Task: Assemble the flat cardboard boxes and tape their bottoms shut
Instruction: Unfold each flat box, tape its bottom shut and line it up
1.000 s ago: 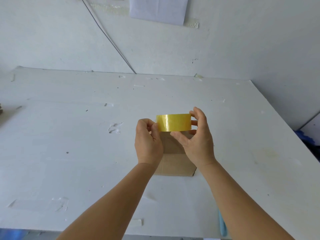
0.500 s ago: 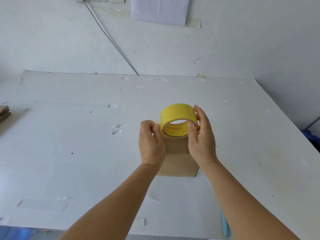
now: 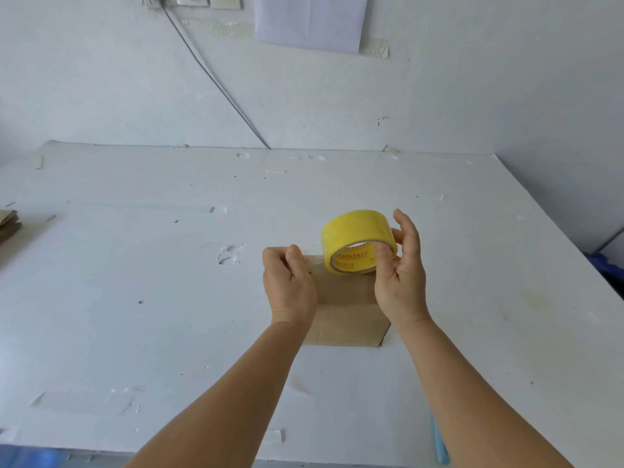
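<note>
A person stands over a white surface with a roll of yellow packing tape raised above a small cardboard box that sits near the middle of the surface, between the two forearms. The right hand cradles the roll, thumb on its near rim and fingers loosely curled round its far side. The left hand is pressed together in a pinch on what looks to be the loose end of the tape, a clear strip stretching between that hand and the roll. At the far left edge lies a stack of flat cardboard, well apart from the work.

The step in hand appears to be drawing out a length of tape for the box's closed flaps. The next move would call for lowering the strip onto the seam, keeping it taut and centred so it does not wrinkle or stick to itself.
</note>
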Available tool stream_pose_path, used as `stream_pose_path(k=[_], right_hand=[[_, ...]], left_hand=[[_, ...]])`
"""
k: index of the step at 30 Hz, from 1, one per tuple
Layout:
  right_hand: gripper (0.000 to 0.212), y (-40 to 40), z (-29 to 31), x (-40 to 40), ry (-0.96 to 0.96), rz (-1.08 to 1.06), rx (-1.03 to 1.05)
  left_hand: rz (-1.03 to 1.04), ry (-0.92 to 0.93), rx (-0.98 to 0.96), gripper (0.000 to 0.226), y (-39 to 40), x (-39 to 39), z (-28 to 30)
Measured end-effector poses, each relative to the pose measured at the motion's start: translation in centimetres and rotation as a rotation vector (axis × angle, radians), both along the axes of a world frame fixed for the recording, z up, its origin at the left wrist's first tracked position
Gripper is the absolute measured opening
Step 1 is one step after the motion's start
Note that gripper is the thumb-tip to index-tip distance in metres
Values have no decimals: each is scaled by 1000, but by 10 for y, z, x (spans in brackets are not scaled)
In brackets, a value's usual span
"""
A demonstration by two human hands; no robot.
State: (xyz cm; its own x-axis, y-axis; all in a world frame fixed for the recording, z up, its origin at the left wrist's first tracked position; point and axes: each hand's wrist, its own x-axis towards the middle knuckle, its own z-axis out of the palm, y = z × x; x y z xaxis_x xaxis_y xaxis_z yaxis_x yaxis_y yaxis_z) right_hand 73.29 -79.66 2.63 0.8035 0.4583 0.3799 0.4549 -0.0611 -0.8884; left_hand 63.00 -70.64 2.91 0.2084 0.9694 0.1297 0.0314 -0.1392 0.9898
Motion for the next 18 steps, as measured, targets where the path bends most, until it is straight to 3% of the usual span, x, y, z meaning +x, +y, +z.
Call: stream_pose_path(k=[4,7,10,15,18], right_hand=[[68,3,0,-1,-2,31,-161],[59,3,2,2,-15,132,-336],[56,2,5,2,-29,163,-305],[78,2,11,-2,-95,281,-387],[67,2,11,-3,-61,272,-310]], left_hand=[[31,-29,-42,21,1,-1,-1],[50,-47,-33,24,3,-1,-7],[63,-46,-30,24,3,-2,-8],[76,-17,17,22,3,-1,-6],[75,-6,20,22,4,-1,-6]])
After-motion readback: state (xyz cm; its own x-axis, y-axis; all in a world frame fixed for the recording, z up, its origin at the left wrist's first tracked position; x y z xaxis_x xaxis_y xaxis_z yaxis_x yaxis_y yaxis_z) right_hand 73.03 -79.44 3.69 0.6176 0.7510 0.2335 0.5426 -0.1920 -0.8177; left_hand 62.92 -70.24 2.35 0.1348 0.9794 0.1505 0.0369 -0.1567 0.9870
